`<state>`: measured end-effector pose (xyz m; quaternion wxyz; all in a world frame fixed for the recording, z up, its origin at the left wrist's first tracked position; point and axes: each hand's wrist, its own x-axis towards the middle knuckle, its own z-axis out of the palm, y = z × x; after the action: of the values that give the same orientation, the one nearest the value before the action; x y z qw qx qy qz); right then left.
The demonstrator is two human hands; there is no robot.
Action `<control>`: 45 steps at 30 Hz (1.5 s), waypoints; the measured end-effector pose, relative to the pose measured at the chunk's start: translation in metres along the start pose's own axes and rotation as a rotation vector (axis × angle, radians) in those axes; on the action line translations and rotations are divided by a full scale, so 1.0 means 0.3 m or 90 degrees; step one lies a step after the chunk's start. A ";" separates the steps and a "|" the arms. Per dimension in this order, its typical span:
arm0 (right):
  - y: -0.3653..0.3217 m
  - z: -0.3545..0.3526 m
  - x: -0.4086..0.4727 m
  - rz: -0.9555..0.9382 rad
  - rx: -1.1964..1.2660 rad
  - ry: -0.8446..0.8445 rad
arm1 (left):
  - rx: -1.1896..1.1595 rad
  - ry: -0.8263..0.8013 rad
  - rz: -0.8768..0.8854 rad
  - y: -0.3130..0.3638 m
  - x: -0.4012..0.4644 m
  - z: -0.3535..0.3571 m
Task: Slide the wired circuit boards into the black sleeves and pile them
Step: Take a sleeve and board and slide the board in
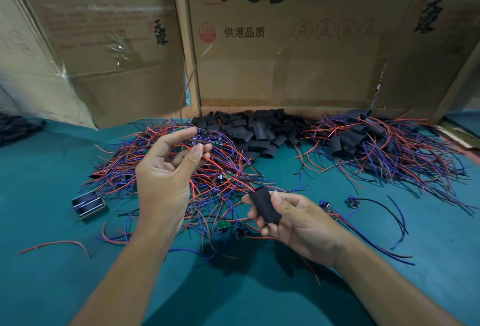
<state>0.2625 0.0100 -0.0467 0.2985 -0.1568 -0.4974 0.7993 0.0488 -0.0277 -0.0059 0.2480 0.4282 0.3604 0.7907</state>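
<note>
— Teal cloth (pixel 52 286) covers the whole table, with flattened cardboard boxes (pixel 285 47) standing along the far edge. What is the person holding?

— The right hand (pixel 293 217) grips a black sleeve (pixel 265 204), thumb on one side and fingers curled round the other, raised just above the cloth. The left hand (pixel 166 172) is lifted higher, palm turned towards us, its fingertips pinching a wired circuit board (pixel 193 141) with red and blue leads trailing down. One thin wire of it arcs up in front of the cardboard.

— Are board and sleeve touching?

— No, they are apart; the board is up and to the left of the sleeve.

— And around them?

— Right behind the left hand lies a big tangle of unsleeved boards (pixel 181 169), all red and blue wire with small green boards showing through. Behind that, against the cardboard, sits a heap of empty black sleeves (pixel 259 128). To the right of the heap is a pile of sleeved boards (pixel 384 146), wires fanning out. A few loose boards (pixel 352 201) lie near the right hand, a small metal part (pixel 88 204) sits at the left of the tangle, and a stray red wire (pixel 57 245) lies near the left edge.
</note>
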 end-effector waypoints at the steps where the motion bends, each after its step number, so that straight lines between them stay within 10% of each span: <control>1: -0.001 -0.001 -0.001 -0.008 0.009 -0.006 | 0.006 -0.002 0.000 0.000 0.000 -0.001; 45: 0.003 0.005 -0.001 -0.042 -0.057 -0.003 | 0.394 -0.054 0.310 -0.014 -0.012 -0.031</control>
<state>0.2617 0.0083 -0.0469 0.3159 -0.1518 -0.5383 0.7664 0.0429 -0.0310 -0.0143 -0.0731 0.5881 0.4591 0.6618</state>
